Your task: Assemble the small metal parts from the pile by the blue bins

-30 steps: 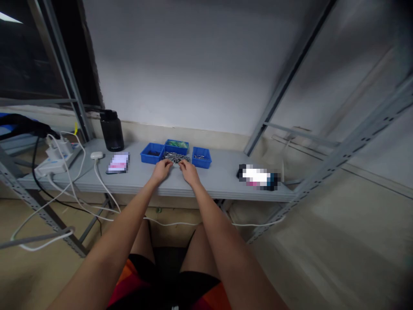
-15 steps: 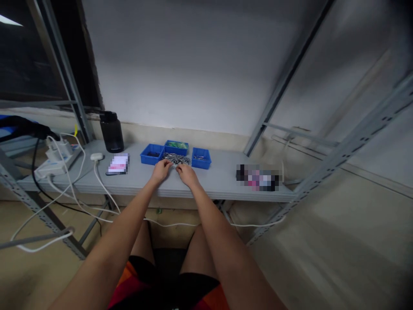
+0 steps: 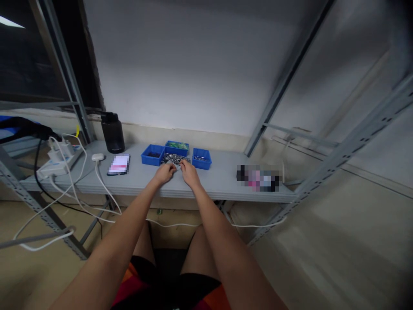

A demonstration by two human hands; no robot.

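Our left hand and right hand are close together by the shiny metal pile, which sits between the blue boxes. Our fingers are bent, but we can't tell what they hold.

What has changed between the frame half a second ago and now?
The left hand has shifted slightly right and toward the person; the right hand has moved slightly right, its fingertips a little farther forward. Whether either took hold of or let go of anything is too small to tell. The blue trays and black bottle stayed put.
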